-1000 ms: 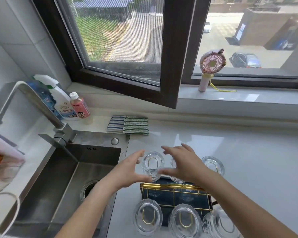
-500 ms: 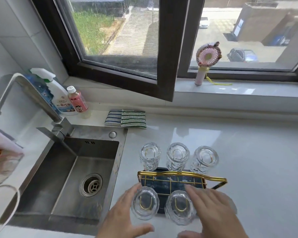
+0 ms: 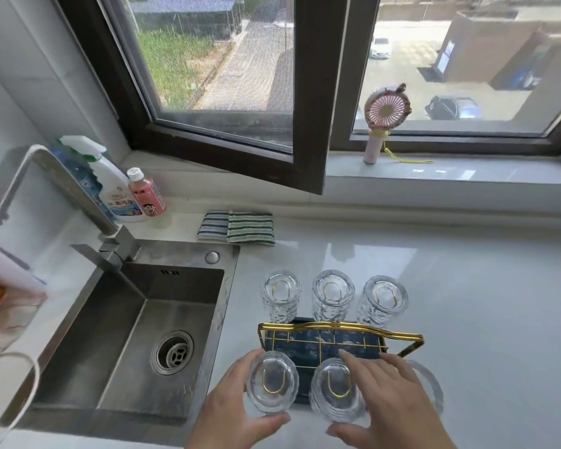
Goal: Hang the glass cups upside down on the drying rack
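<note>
A gold wire drying rack with a dark blue tray stands on the white counter beside the sink. Three ribbed glass cups hang upside down on its far row. My left hand wraps the near-left cup, fingers at its far side and thumb at its near side. My right hand brackets the near-middle cup between index finger and thumb. It covers most of the near-right cup.
A steel sink with a faucet lies left of the rack. A spray bottle, a pink bottle and striped cloths sit behind it. An open window sash overhangs the counter; a pink fan stands on the sill.
Both hands left the far row of cups and came back to the near row a second ago. Over the last half second they have stayed there.
</note>
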A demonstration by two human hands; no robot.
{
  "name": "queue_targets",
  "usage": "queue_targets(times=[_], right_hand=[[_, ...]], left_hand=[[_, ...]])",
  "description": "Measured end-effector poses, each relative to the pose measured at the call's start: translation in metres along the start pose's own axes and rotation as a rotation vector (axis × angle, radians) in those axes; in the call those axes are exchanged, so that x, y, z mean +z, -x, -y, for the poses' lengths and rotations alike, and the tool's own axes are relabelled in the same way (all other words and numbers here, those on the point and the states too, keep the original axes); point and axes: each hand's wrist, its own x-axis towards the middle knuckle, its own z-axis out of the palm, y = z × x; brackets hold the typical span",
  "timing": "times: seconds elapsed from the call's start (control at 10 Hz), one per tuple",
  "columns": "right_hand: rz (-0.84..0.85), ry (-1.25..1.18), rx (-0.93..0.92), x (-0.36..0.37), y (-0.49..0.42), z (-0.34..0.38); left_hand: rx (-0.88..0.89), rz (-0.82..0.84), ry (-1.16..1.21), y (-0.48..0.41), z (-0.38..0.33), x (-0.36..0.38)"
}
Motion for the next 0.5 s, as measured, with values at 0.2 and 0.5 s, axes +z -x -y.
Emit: queue_targets(times=[0.2,0.5], right_hand=[[0.030,-0.035,0.032,-0.001,0.003,0.001],[0.206,-0.130,0.025,-0.028,0.004,0.005]], left_hand=[[0.007,0.007,0.021,0.001,0.002,0.002],[-0.137,0.033,0.242,0.008,0.024,0.016]])
